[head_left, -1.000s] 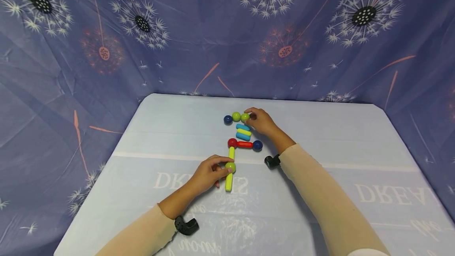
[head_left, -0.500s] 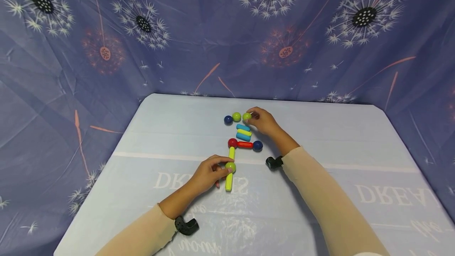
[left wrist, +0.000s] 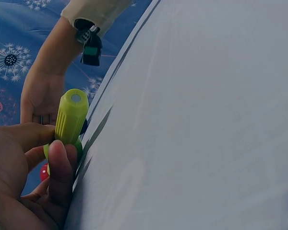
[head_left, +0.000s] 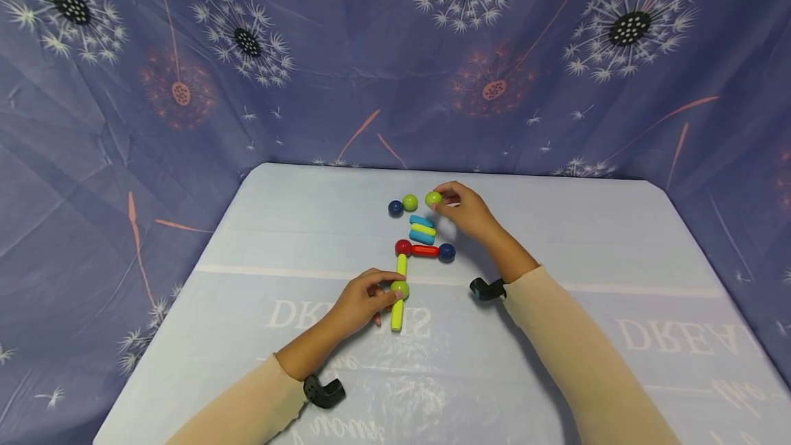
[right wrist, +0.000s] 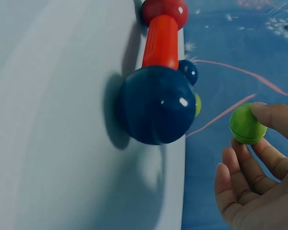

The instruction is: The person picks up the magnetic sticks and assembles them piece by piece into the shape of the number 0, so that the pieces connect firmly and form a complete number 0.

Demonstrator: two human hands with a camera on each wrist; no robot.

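Observation:
My left hand point(head_left: 364, 297) pinches a green ball point(head_left: 400, 289) that joins two yellow-green rods. The near rod point(head_left: 397, 316) points toward me, and its round end disc faces the left wrist camera. The far rod point(head_left: 402, 264) runs to a red ball point(head_left: 403, 247). From there a red rod point(head_left: 424, 250) leads right to a dark blue ball point(head_left: 447, 253). My right hand point(head_left: 466, 210) pinches a loose green ball point(right wrist: 248, 123) between thumb and fingers, held above the table in the right wrist view.
Beyond the joined pieces lie two blue rods and a yellow rod point(head_left: 423, 230), side by side. Behind them sit another dark blue ball point(head_left: 395, 209) and a green ball point(head_left: 410, 202). A patterned curtain point(head_left: 346, 53) hangs along the table's point(head_left: 296, 211) far edge.
My right hand has drawn the green ball to the right and up, away from the other green ball. The left hand keeps its hold in the same place.

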